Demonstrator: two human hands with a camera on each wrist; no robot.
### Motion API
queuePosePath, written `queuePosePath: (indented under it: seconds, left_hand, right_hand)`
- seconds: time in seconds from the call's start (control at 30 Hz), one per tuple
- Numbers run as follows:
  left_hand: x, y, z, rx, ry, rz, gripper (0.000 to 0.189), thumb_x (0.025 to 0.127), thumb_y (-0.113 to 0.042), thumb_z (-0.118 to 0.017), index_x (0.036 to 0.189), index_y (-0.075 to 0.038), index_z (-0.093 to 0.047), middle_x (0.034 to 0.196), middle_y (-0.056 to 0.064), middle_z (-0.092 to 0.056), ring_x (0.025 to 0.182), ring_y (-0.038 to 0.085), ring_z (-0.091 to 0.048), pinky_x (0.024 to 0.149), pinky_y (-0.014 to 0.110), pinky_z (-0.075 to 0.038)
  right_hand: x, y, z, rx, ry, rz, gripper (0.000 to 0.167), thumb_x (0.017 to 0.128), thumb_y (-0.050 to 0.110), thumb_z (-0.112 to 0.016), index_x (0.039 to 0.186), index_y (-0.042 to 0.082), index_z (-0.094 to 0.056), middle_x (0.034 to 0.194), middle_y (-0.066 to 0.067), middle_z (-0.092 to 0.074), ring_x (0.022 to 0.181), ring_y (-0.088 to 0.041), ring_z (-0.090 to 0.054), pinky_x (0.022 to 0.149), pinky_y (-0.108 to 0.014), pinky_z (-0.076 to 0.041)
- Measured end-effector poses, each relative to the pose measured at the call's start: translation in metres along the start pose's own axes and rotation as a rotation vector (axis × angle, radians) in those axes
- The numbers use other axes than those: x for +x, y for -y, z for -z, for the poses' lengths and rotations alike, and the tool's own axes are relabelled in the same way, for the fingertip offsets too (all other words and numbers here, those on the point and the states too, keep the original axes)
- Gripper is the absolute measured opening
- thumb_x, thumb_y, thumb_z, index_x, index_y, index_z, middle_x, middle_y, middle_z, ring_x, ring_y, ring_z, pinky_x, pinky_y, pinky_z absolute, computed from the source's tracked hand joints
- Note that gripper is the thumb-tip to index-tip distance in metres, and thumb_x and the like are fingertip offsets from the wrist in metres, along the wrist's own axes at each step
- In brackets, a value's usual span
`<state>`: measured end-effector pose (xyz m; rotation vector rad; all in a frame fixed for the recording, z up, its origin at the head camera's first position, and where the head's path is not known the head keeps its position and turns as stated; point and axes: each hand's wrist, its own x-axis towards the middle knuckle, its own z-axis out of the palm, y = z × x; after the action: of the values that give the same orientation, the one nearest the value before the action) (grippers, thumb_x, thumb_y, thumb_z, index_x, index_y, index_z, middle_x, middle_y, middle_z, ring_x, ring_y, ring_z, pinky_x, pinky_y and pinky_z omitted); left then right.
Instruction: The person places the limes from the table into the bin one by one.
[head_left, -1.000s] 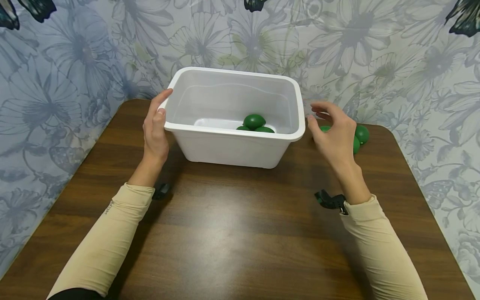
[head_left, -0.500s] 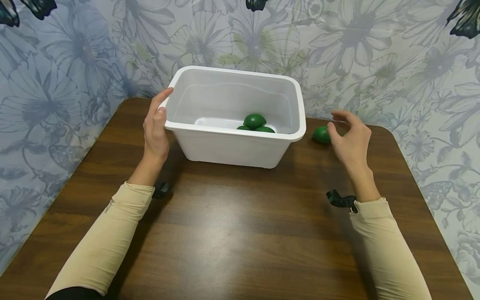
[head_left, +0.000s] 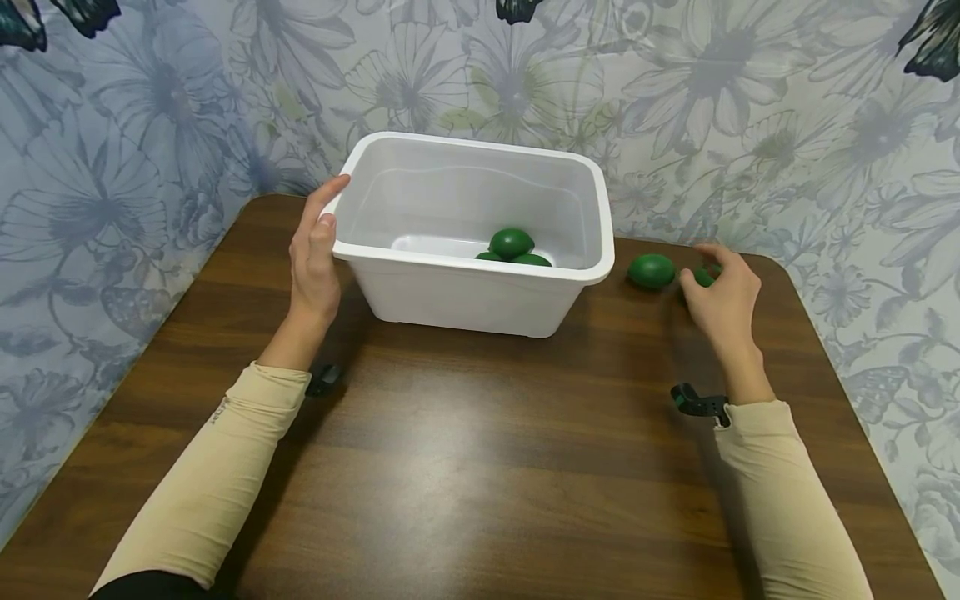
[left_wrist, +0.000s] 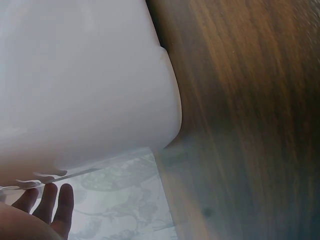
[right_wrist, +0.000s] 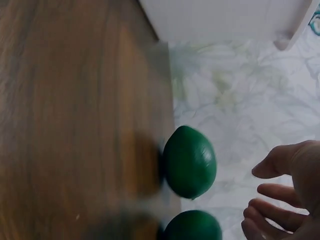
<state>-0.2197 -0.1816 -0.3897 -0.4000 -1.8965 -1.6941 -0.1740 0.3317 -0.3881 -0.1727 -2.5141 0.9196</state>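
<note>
A white plastic bin (head_left: 450, 292) stands on the table, with several green limes (head_left: 512, 242) visible inside it. My left hand (head_left: 311, 267) rests against the bin's left end, its thumb and index fingertips at the rim. In the left wrist view, other fingers (left_wrist: 64, 207) touch the outer wall, fairly straight. A whole green lime (head_left: 651, 271) lies right of the bin. My right hand (head_left: 726, 300) reaches over a second lime (head_left: 705, 277), partly hidden behind its fingers. The right wrist view shows that hand apart from the limes (right_wrist: 190, 162), thumb and fingers spread.
The brown wooden table (head_left: 450, 467) ends just behind the bin and the loose limes. A wall with a floral pattern (head_left: 720, 100) rises directly behind it. A small dark wrist camera (head_left: 697, 402) sticks out by my right cuff.
My right hand has moved right, away from the bin's side and past the nearer lime, which now shows whole. The left hand and the bin stay where they were.
</note>
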Motion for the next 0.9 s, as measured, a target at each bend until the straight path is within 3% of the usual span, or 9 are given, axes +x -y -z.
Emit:
queuePosePath:
  seconds: [0.17, 0.33, 0.5, 0.73, 0.9]
  left_hand:
    - [0.0, -0.001, 0.0, 0.005, 0.0, -0.013, 0.066, 0.095, -0.051, -0.04, 0.147, -0.016, -0.063, 0.15, 0.002, -0.061, 0.127, 0.022, -0.056, 0.102, 0.031, -0.039]
    - [0.0, -0.002, -0.001, 0.006, 0.0, 0.0, 0.068, 0.095, -0.054, -0.041, 0.147, -0.016, -0.063, 0.15, 0.002, -0.061, 0.126, 0.021, -0.056, 0.101, 0.03, -0.039]
    - [0.0, -0.001, -0.001, 0.006, -0.004, 0.012, 0.069, 0.095, -0.054, -0.04, 0.147, -0.014, -0.062, 0.151, 0.004, -0.06, 0.127, 0.022, -0.056, 0.101, 0.03, -0.039]
    - [0.001, -0.001, -0.001, 0.009, -0.005, 0.007, 0.069, 0.095, -0.053, -0.041, 0.147, -0.014, -0.062, 0.152, 0.003, -0.06, 0.129, 0.022, -0.055, 0.104, 0.031, -0.039]
    - [0.001, 0.0, 0.0, 0.008, -0.005, 0.001, 0.069, 0.095, -0.054, -0.041, 0.147, -0.013, -0.062, 0.152, 0.004, -0.06, 0.131, 0.021, -0.055, 0.105, 0.031, -0.039]
  right_hand:
    - [-0.001, -0.015, 0.001, -0.07, 0.06, -0.058, 0.049, 0.098, 0.011, -0.057, 0.145, -0.002, -0.059, 0.139, -0.033, -0.06, 0.123, -0.052, -0.052, 0.107, -0.063, -0.036]
    - [-0.003, -0.022, 0.002, -0.099, 0.092, -0.08, 0.052, 0.097, 0.011, -0.057, 0.146, -0.006, -0.057, 0.139, -0.036, -0.058, 0.119, -0.053, -0.05, 0.103, -0.066, -0.034]
    - [-0.003, -0.024, 0.002, -0.113, 0.122, -0.082, 0.052, 0.095, 0.012, -0.061, 0.143, -0.008, -0.058, 0.139, -0.038, -0.058, 0.123, -0.056, -0.05, 0.11, -0.069, -0.029]
    - [-0.01, -0.027, 0.001, -0.142, 0.187, -0.108, 0.052, 0.096, 0.014, -0.065, 0.144, -0.005, -0.058, 0.142, -0.035, -0.057, 0.128, -0.058, -0.047, 0.105, -0.07, -0.039]
    - [-0.015, -0.027, -0.001, -0.141, 0.183, -0.085, 0.052, 0.096, 0.014, -0.069, 0.142, -0.006, -0.059, 0.14, -0.035, -0.059, 0.125, -0.058, -0.049, 0.103, -0.069, -0.04]
